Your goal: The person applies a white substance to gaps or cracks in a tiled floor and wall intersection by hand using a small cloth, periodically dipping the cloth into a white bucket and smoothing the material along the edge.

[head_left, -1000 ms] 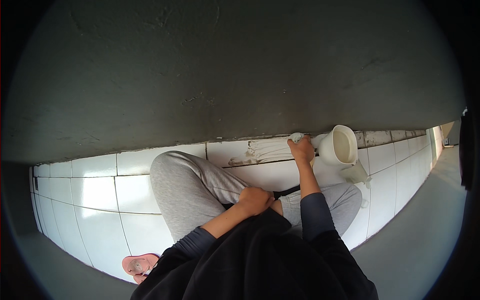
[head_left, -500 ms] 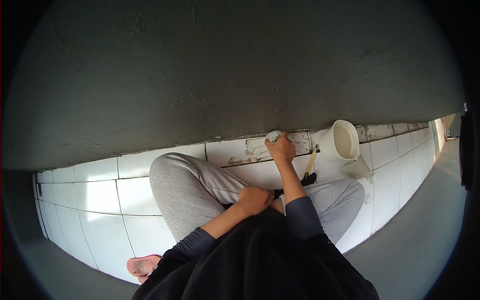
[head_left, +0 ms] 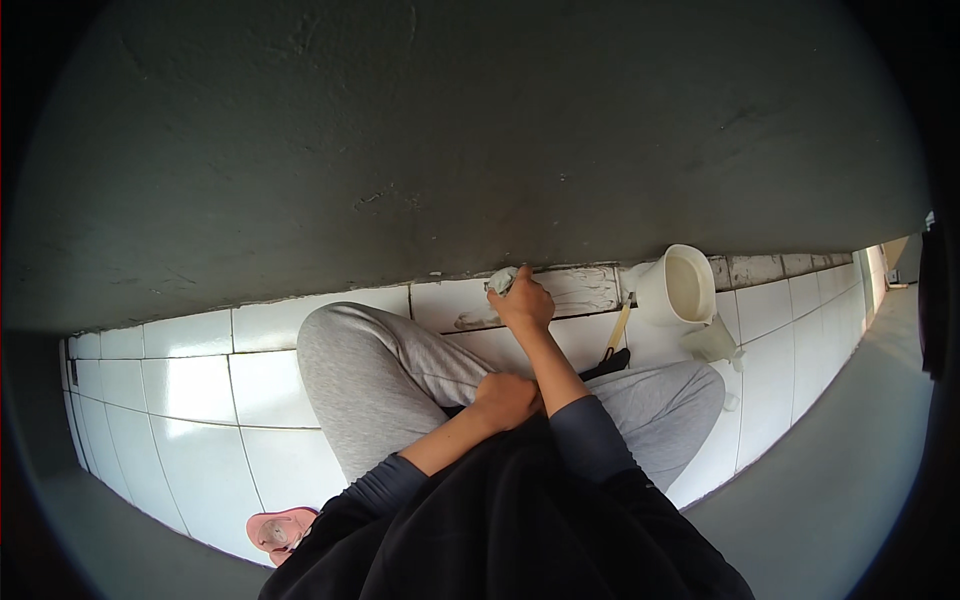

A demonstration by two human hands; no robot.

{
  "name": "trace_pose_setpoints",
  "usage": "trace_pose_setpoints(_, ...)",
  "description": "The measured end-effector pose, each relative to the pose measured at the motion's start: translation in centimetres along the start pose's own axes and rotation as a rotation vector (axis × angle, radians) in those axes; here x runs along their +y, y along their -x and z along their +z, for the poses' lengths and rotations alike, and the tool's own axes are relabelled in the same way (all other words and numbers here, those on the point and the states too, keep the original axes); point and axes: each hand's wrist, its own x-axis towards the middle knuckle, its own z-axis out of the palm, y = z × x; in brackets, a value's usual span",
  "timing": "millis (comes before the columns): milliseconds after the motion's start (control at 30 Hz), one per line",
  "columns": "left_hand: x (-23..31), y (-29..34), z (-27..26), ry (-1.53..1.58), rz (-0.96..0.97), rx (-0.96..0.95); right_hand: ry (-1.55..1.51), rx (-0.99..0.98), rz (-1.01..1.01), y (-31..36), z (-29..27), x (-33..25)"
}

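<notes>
My right hand (head_left: 527, 300) is closed round a crumpled whitish rag (head_left: 503, 281), pressed on a smeared floor tile (head_left: 575, 291) along the foot of the dark wall. White streaks and brown dirt mark this tile. My left hand (head_left: 507, 400) lies curled in my lap between my bent legs; its fingertips and anything in them are hidden. Right of the right hand stands a white plastic jug (head_left: 676, 290) holding cloudy liquid. A slim tool with a pale yellow handle (head_left: 619, 328) lies between the jug and my right leg.
A dark grey wall (head_left: 450, 140) rises close in front of me. Beside the jug lies a crumpled translucent plastic piece (head_left: 712, 342). A pink cap (head_left: 278, 530) rests on the white tiles (head_left: 190, 470) behind my left side. Dirtier tiles (head_left: 755, 268) run on along the wall to the right.
My right hand has slid left along the smeared tile with the rag, showing more white streaks to its right. The left hand stays in my lap.
</notes>
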Motion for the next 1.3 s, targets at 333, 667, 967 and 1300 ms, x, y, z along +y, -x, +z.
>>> trace_pose_setpoints(333, 0.2, -0.2, 0.3, 0.071, 0.040, 0.087, 0.072, 0.130, 0.224, -3.3, -2.3, 8.1)
trace_pose_setpoints(667, 0.0, 0.3, 0.0, 0.039, 0.001, 0.067, 0.036, -0.034, 0.091, -1.2, -1.3, 2.7)
trace_pose_setpoints(967, 0.0, -0.3, 0.8, 0.062, 0.019, 0.079, 0.029, -0.005, 0.109, -1.5, -1.6, 3.0)
trace_pose_setpoints(1300, 0.0, 0.0, 0.2, 0.017, 0.018, 0.064, 0.034, 0.038, 0.176, -3.1, -2.9, 8.3)
